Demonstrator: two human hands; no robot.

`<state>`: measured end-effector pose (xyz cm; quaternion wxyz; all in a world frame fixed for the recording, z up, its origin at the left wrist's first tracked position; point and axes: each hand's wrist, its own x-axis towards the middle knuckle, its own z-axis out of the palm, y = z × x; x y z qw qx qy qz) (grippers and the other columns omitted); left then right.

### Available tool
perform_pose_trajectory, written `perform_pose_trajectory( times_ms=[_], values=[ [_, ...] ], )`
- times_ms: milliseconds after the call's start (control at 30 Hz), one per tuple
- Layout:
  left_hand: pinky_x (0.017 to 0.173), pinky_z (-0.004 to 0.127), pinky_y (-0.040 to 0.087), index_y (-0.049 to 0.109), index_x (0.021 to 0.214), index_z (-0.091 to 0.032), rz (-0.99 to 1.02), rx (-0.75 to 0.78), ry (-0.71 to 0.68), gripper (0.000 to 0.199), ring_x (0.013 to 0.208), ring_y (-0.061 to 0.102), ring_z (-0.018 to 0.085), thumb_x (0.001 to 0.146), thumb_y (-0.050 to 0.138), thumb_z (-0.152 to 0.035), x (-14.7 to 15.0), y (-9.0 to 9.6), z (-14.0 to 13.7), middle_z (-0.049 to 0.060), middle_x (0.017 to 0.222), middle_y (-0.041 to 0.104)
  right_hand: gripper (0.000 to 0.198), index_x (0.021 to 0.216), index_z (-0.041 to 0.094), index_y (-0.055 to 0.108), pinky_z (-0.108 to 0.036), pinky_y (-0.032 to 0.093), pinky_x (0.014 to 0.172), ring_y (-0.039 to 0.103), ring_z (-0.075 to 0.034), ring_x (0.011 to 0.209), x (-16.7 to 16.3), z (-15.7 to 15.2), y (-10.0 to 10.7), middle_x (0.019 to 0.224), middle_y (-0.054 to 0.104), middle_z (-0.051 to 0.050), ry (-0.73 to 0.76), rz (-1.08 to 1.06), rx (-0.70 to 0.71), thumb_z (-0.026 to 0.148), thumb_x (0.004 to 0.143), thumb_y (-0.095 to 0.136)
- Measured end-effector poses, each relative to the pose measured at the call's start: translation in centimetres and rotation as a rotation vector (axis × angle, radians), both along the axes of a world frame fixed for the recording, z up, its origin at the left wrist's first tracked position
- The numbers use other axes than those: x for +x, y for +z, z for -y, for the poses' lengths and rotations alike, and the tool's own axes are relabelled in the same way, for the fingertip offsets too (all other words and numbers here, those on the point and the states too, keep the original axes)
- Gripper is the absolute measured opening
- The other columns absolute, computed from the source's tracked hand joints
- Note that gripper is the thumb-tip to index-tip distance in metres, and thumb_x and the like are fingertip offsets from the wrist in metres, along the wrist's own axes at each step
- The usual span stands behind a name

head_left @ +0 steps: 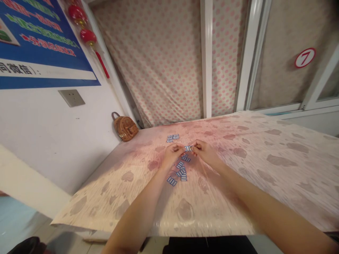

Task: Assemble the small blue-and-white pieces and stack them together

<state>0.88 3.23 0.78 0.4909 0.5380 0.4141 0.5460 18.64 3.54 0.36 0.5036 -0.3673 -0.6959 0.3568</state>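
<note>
Between my two hands, a little above the table, is a small blue-and-white striped piece (188,148). My left hand (174,152) pinches its left end, and my right hand (199,149) pinches its right end. Right below the hands lies a loose pile of similar striped pieces (181,172), some overlapping at odd angles. Beyond my left hand, more such pieces (173,138) sit in neat, close rows. The pieces are too small for me to tell exactly what they are.
A patterned cloth (265,158) covers the table. A small brown backpack (125,127) stands at the back left corner against the wall. Behind the table hang dotted curtains (159,63), with a white window frame (207,60) in front.
</note>
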Motion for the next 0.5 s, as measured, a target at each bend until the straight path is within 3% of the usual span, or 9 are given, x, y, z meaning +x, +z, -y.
perform_pose_trajectory(
  times_ms=[133,267,367,500],
  values=[
    [0.059,0.022,0.043,0.069,0.071,-0.014,-0.101,0.008,0.005,0.018,0.058,0.057,0.011,0.065,0.082,-0.025,-0.5,-0.3,-0.1,0.001,0.064,0.065,0.013,0.076,0.022,0.054,-0.030,0.046,0.060,0.060,-0.017,0.058,-0.2,-0.4,-0.7,0.064,0.065,0.000,0.005,0.041,-0.042,0.034,0.083,0.055],
    [0.054,0.021,0.036,0.071,0.069,-0.015,-0.210,0.014,0.114,0.012,0.053,0.050,0.010,0.065,0.078,-0.023,-2.4,0.2,-1.2,-0.001,0.060,0.062,0.011,0.083,0.023,0.054,-0.031,0.047,0.061,0.061,-0.018,0.061,-0.4,-0.4,-0.8,0.069,0.065,0.000,-0.114,-0.001,-0.047,0.033,0.081,0.053],
    [0.053,0.023,0.031,0.071,0.060,-0.016,-0.340,-0.029,0.237,0.009,0.052,0.045,0.010,0.062,0.078,-0.020,-4.3,1.3,-3.3,-0.002,0.052,0.057,0.011,0.083,0.023,0.052,-0.032,0.048,0.061,0.060,-0.018,0.062,-0.3,0.1,0.2,0.071,0.063,-0.001,-0.163,-0.116,0.004,0.035,0.081,0.052],
    [0.052,0.026,0.026,0.068,0.052,-0.015,-0.462,-0.100,0.282,0.015,0.049,0.040,0.011,0.057,0.082,-0.016,-5.9,2.0,-7.7,-0.003,0.041,0.046,0.015,0.079,0.023,0.053,-0.032,0.051,0.062,0.058,-0.017,0.062,0.2,1.4,2.1,0.073,0.064,-0.003,-0.117,-0.224,-0.032,0.038,0.081,0.055]
  ],
)
